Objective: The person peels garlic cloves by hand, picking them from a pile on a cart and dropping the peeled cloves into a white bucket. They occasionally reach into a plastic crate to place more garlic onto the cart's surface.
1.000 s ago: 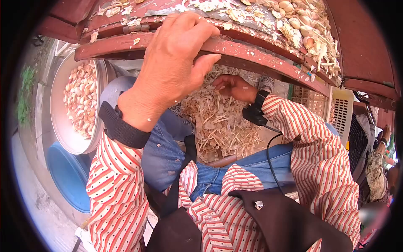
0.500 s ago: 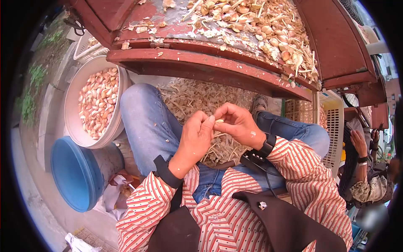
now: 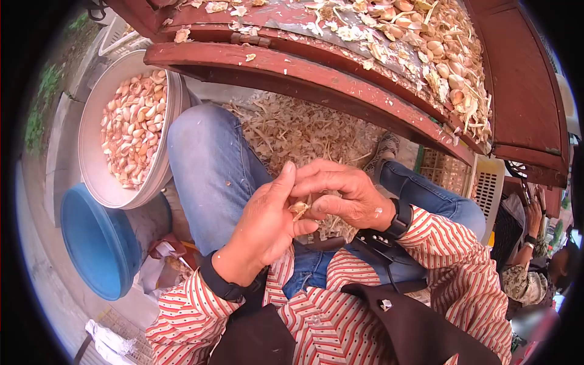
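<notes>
Over my lap, my left hand (image 3: 261, 216) is turned palm inward with thumb and fingers parted. A small pale garlic clove (image 3: 298, 210) with papery skin rests against its fingers, partly covered. Close beside it, my right hand (image 3: 350, 191) reaches across from the right, its fingers stretched loosely over the left hand's fingers. The right thumb points at the clove, a little apart from it. Ahead of both hands, loose garlic cloves (image 3: 447, 64) and skins lie heaped on the red wooden table (image 3: 255, 64).
A white bucket (image 3: 88, 140) of garlic cloves stands left of my knee, with a blue bucket (image 3: 91, 240) tipped below it. Dry husks (image 3: 304, 128) cover the ground under the table. Plastic crates (image 3: 486, 185) stand at right, near another person's hand (image 3: 533, 219).
Both hands were pinching a pale clove together with their fingertips. Now the fingers have spread, and the right hand has opened over the left. The view has shifted slightly.
</notes>
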Tool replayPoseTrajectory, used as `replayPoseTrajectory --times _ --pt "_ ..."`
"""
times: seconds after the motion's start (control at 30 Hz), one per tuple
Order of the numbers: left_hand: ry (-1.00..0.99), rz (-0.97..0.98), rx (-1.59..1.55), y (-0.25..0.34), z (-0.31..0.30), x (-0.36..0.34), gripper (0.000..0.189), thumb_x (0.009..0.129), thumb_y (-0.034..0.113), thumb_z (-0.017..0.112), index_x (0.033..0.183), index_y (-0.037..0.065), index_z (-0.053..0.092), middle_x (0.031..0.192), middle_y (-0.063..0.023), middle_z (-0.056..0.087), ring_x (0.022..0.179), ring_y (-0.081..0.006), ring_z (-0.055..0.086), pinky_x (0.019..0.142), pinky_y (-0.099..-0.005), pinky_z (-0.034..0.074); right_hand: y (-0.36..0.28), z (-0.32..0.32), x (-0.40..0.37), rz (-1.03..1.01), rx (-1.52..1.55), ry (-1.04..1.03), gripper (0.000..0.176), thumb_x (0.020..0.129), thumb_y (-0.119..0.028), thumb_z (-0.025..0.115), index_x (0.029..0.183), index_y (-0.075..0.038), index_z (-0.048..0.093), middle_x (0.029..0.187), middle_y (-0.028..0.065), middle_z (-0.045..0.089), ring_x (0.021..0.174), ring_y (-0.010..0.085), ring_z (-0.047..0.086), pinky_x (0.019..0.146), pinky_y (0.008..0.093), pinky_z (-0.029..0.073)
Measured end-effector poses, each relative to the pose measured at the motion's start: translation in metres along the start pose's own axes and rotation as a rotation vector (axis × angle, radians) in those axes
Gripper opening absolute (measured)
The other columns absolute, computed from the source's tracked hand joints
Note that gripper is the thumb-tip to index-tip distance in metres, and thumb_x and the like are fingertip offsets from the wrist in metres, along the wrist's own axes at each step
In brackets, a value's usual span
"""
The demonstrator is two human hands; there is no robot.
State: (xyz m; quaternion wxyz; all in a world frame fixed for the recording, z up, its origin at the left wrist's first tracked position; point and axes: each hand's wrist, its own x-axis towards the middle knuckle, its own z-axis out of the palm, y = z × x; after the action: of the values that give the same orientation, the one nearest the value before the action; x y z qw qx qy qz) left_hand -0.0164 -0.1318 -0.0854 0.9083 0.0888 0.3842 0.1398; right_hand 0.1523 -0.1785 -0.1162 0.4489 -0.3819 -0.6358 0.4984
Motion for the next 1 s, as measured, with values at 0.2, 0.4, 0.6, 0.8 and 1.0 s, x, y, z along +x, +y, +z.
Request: replayPoseTrajectory --times 0.2,0.4,0.6,0.8,1.0 --pt "0.085 0.037 0.160 0.027 -0.007 -0.019 0.022 0.094 0.021 0.046 0.094 0.000 0.053 0.066 0.0009 0.045 0.050 -0.0042 0.037 0.043 -0.0168 0.030 0.208 -0.071 -0.033 0.679 0.272 0.253 0.030 0.092 -0.024 0.049 0.112 -0.002 0.054 0.108 0.0069 0.055 0.094 0.0150 0.054 0.080 0.0279 0.045" --pt "0.024 0.186 0.484 0.048 -0.002 -0.020 0.023 0.094 0.019 0.047 0.103 -0.002 0.049 0.063 0.0002 0.040 0.054 -0.0053 0.035 0.050 -0.0193 0.029 0.356 -0.102 -0.010 0.780 -0.702 0.261 0.032 0.091 -0.019 0.051 0.119 -0.004 0.049 0.116 0.0091 0.052 0.096 0.0154 0.054 0.080 0.0298 0.046" --pt "-0.026 0.066 0.285 0.064 0.004 -0.006 0.029 0.096 0.022 0.041 0.109 -0.003 0.046 0.067 -0.0034 0.047 0.066 -0.0099 0.047 0.066 -0.0245 0.041 0.400 -0.105 0.047 0.925 -0.894 0.121 0.033 0.090 -0.017 0.052 0.121 -0.004 0.048 0.117 0.0101 0.051 0.097 0.0166 0.053 0.082 0.0304 0.045" --pt "-0.103 0.117 0.253 0.059 0.005 -0.003 0.029 0.097 0.021 0.038 0.112 -0.003 0.046 0.074 -0.0026 0.050 0.077 -0.0094 0.050 0.081 -0.0276 0.043 0.367 -0.091 0.010 0.796 -0.562 0.158 0.035 0.090 -0.015 0.052 0.122 -0.004 0.046 0.119 0.0111 0.051 0.099 0.0178 0.053 0.084 0.0310 0.045" --pt "0.039 0.187 -0.024 0.043 0.003 -0.019 0.022 0.093 0.010 0.044 0.110 -0.003 0.048 0.096 -0.0116 0.059 0.086 -0.0163 0.058 0.083 -0.0319 0.047 0.224 -0.061 -0.035 0.716 0.115 0.174 0.037 0.089 -0.013 0.053 0.124 -0.004 0.045 0.121 0.0121 0.050 0.101 0.0189 0.053 0.086 0.0316 0.045"
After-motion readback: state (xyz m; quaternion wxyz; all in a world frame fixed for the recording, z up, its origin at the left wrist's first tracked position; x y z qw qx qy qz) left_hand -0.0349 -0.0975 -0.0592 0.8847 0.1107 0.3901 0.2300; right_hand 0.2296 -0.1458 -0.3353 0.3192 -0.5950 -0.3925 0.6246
